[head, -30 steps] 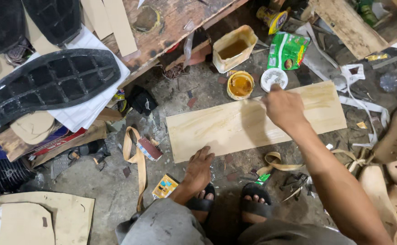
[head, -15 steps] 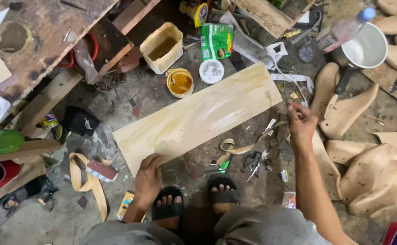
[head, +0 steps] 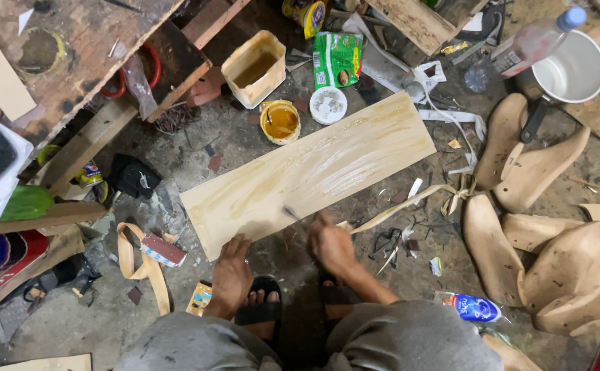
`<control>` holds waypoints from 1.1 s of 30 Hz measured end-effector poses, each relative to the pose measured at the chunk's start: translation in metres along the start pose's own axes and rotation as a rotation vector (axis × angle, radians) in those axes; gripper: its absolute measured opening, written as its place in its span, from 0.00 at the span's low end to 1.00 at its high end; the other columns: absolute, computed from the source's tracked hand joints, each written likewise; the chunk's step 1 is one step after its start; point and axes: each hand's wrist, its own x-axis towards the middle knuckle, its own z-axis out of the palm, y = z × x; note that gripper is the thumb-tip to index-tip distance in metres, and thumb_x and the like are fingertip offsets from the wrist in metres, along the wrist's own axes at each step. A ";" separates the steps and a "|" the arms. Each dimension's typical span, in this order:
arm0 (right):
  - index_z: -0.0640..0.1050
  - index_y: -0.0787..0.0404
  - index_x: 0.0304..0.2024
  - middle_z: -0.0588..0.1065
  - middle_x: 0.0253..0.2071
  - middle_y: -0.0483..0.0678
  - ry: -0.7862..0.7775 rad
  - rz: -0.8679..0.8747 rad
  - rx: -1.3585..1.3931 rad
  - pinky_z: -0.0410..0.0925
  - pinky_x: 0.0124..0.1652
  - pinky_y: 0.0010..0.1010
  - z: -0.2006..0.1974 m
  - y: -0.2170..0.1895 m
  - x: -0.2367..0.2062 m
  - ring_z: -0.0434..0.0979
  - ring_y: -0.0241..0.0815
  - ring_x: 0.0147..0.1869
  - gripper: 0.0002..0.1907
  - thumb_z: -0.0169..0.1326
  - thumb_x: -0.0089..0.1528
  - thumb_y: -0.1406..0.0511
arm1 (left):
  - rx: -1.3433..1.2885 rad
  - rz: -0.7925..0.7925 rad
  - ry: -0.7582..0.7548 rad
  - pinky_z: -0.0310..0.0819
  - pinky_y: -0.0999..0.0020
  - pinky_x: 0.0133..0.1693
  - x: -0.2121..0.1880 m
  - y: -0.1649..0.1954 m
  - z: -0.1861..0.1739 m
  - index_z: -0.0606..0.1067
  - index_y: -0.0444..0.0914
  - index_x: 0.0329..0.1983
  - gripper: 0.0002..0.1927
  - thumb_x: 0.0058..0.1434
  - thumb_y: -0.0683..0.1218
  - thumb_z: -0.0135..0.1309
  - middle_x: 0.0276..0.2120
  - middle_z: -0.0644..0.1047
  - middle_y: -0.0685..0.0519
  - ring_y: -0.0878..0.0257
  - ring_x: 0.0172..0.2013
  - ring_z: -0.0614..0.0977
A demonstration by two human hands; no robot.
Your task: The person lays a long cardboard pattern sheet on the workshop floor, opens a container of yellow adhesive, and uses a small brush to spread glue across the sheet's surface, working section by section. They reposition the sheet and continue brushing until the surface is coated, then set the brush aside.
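- Pale, glue-streaked board [head: 314, 172] lies flat on the dirty floor, slanting up and away from both hands; its near edge runs just ahead of the fingertips.
- Left hand [head: 231, 273] is spread flat, palm down, fingers apart, pressing on the floor right at the board's near left corner, its fingertips touching or almost touching the edge.
- Right hand [head: 331, 244] is blurred; its fingers are closed together around a small brush [head: 292, 213], whose tip rests on the board just left of and beyond the knuckles.
- Between the two hands, closer to the body, are the person's feet in black sandals [head: 259, 312].
- Far beyond the right hand, past the board's far edge, stand a round yellow tin of glue [head: 280, 121], a white lid [head: 328, 105] beside it, a cream tub of amber liquid [head: 254, 69] and a green packet [head: 337, 58].
- To the right of the right hand, a tan strip [head: 410, 203] trails off the board's near edge among scraps.
- Further right of that hand, well apart from it, wooden shoe lasts [head: 554, 233] lie piled together; beyond them sits a white pot [head: 574, 69] with a plastic bottle [head: 530, 42] leaning over it.
- Left of the left hand, a looped tan strap [head: 139, 264] lies near a small red-topped block [head: 163, 249].
- Far left of the left hand stands a rough wooden bench [head: 73, 62].
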 end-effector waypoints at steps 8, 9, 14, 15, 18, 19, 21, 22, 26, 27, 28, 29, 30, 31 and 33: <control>0.77 0.66 0.39 0.76 0.36 0.58 0.908 -0.004 -0.051 0.68 0.39 0.46 -0.164 0.121 0.079 0.75 0.58 0.38 0.04 0.56 0.64 0.70 | 0.064 -0.008 -0.027 0.67 0.51 0.59 0.000 0.002 0.000 0.75 0.33 0.53 0.26 0.48 0.34 0.50 0.60 0.71 0.44 0.44 0.58 0.72; 0.77 0.66 0.38 0.76 0.36 0.59 0.943 0.012 -0.143 0.68 0.39 0.48 -0.168 0.126 0.084 0.75 0.61 0.38 0.05 0.57 0.64 0.69 | 0.076 -0.010 -0.036 0.67 0.52 0.59 0.001 0.003 0.000 0.76 0.33 0.53 0.25 0.49 0.34 0.50 0.60 0.71 0.44 0.44 0.58 0.72; 0.80 0.65 0.49 0.76 0.36 0.58 0.297 -0.084 -0.640 0.73 0.29 0.45 -0.050 0.044 0.049 0.78 0.53 0.31 0.16 0.51 0.59 0.73 | 0.089 -0.038 -0.010 0.68 0.52 0.58 0.005 0.007 0.005 0.76 0.35 0.51 0.22 0.50 0.34 0.51 0.59 0.72 0.45 0.45 0.58 0.73; 0.79 0.63 0.49 0.75 0.48 0.62 0.139 -0.195 -0.545 0.73 0.22 0.46 -0.021 0.023 0.026 0.79 0.54 0.25 0.16 0.53 0.58 0.71 | 0.092 -0.053 -0.008 0.68 0.52 0.58 0.005 0.007 0.005 0.77 0.36 0.51 0.22 0.51 0.34 0.50 0.59 0.73 0.46 0.46 0.58 0.73; 0.80 0.54 0.50 0.74 0.50 0.57 0.141 -0.374 -0.435 0.74 0.29 0.46 -0.016 0.006 0.015 0.81 0.56 0.34 0.21 0.54 0.53 0.70 | 0.100 -0.012 0.010 0.68 0.52 0.59 0.004 0.004 0.005 0.76 0.35 0.51 0.25 0.47 0.35 0.51 0.58 0.72 0.45 0.45 0.58 0.73; 0.79 0.54 0.50 0.74 0.50 0.56 0.233 -0.347 -0.478 0.74 0.32 0.45 -0.035 0.015 0.016 0.81 0.56 0.38 0.20 0.54 0.54 0.68 | 0.081 -0.003 0.012 0.68 0.52 0.59 0.003 0.003 0.004 0.76 0.34 0.52 0.25 0.47 0.34 0.51 0.59 0.72 0.44 0.45 0.58 0.73; 0.66 0.66 0.72 0.78 0.37 0.56 0.106 0.286 -0.658 0.73 0.35 0.46 -0.085 0.038 0.038 0.81 0.54 0.36 0.29 0.48 0.72 0.58 | 0.041 0.012 0.020 0.68 0.52 0.58 0.002 0.001 0.004 0.76 0.34 0.52 0.26 0.47 0.34 0.51 0.60 0.72 0.43 0.44 0.59 0.73; 0.81 0.54 0.50 0.76 0.49 0.56 0.406 -0.129 -0.532 0.72 0.34 0.48 -0.118 0.057 0.037 0.80 0.58 0.38 0.16 0.51 0.60 0.68 | 0.056 0.010 0.010 0.68 0.52 0.59 0.002 0.000 0.004 0.76 0.34 0.53 0.26 0.47 0.34 0.51 0.60 0.72 0.44 0.44 0.59 0.73; 0.84 0.57 0.42 0.75 0.47 0.59 0.680 0.073 -0.381 0.70 0.39 0.54 -0.188 0.093 0.066 0.78 0.65 0.39 0.10 0.52 0.66 0.64 | 0.090 0.004 0.000 0.68 0.52 0.59 0.004 0.001 0.006 0.76 0.34 0.52 0.25 0.47 0.34 0.52 0.60 0.71 0.44 0.44 0.59 0.72; 0.84 0.58 0.41 0.75 0.49 0.61 0.695 0.080 -0.434 0.70 0.38 0.54 -0.197 0.094 0.076 0.78 0.66 0.38 0.10 0.52 0.65 0.65 | 0.095 0.002 -0.001 0.68 0.53 0.59 0.005 0.001 0.006 0.76 0.33 0.51 0.25 0.47 0.35 0.52 0.60 0.71 0.44 0.44 0.59 0.72; 0.84 0.59 0.39 0.75 0.51 0.62 0.706 0.093 -0.486 0.70 0.37 0.55 -0.203 0.094 0.087 0.78 0.67 0.36 0.10 0.53 0.64 0.65 | 0.090 -0.015 -0.020 0.69 0.53 0.59 0.006 0.001 0.006 0.76 0.34 0.51 0.25 0.47 0.35 0.52 0.60 0.71 0.45 0.45 0.59 0.72; 0.85 0.57 0.42 0.74 0.51 0.63 0.720 0.070 -0.471 0.70 0.38 0.54 -0.208 0.093 0.100 0.78 0.67 0.37 0.11 0.53 0.63 0.65 | 0.087 -0.036 -0.039 0.69 0.53 0.58 0.007 0.001 0.006 0.76 0.34 0.51 0.24 0.47 0.35 0.52 0.60 0.71 0.45 0.45 0.59 0.73; 0.85 0.55 0.44 0.74 0.51 0.64 0.737 0.045 -0.456 0.70 0.38 0.53 -0.213 0.091 0.113 0.78 0.67 0.37 0.13 0.52 0.62 0.66 | 0.084 -0.054 -0.053 0.69 0.54 0.58 0.008 0.001 0.006 0.76 0.34 0.51 0.24 0.48 0.35 0.52 0.60 0.71 0.46 0.46 0.59 0.73; 0.86 0.54 0.46 0.73 0.51 0.65 0.758 0.017 -0.441 0.71 0.39 0.53 -0.219 0.089 0.126 0.78 0.67 0.37 0.15 0.52 0.61 0.66 | 0.080 -0.041 -0.042 0.69 0.54 0.58 0.009 0.001 0.005 0.76 0.35 0.51 0.24 0.48 0.35 0.52 0.59 0.71 0.45 0.45 0.59 0.73; 0.86 0.53 0.48 0.75 0.48 0.62 0.696 0.040 -0.420 0.70 0.41 0.53 -0.229 0.085 0.142 0.79 0.66 0.39 0.16 0.51 0.62 0.66 | 0.068 -0.023 -0.023 0.70 0.54 0.58 0.010 0.000 0.004 0.77 0.35 0.51 0.24 0.48 0.35 0.52 0.59 0.71 0.45 0.45 0.59 0.73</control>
